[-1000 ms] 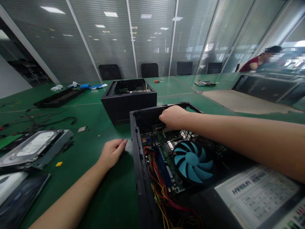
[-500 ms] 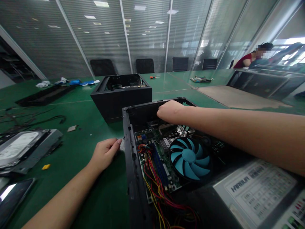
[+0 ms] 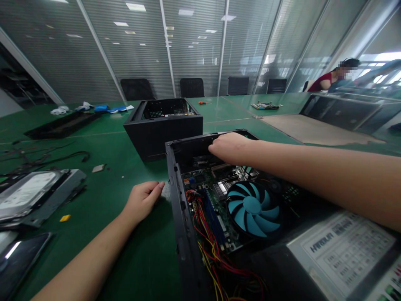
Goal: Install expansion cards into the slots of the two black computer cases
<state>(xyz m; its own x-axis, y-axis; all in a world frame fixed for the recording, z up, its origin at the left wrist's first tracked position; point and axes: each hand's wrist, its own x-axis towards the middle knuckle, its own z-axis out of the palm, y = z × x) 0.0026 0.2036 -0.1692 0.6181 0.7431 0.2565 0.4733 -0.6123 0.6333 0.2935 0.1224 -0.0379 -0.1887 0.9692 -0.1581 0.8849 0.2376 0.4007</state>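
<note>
An opened black computer case (image 3: 180, 196) lies in front of me. Inside it are a motherboard (image 3: 200, 177), a blue CPU fan (image 3: 252, 206), a bundle of red and yellow wires (image 3: 208, 246) and a labelled power supply (image 3: 341, 246). My right hand (image 3: 228, 147) is closed and reaches over the case's far side; its fingertips and whatever they grip are hidden. My left hand (image 3: 144, 200) rests on the green table beside the case's left edge, fingers curled and thumb on top. Something greyish and crumpled (image 3: 166, 191) shows by that thumb, partly hidden.
A second black case (image 3: 164, 136) stands behind. To the left lie a hard drive (image 3: 31, 188), a phone (image 3: 23, 263), cables (image 3: 40, 159) and a yellow piece (image 3: 65, 218). Farther off are a screwdriver (image 3: 204, 103), a circuit board (image 3: 265, 106), cardboard (image 3: 316, 127) and a person (image 3: 326, 81).
The whole view has shifted slightly, so things appear a little farther right. Both hands keep nearly the same positions relative to the case.
</note>
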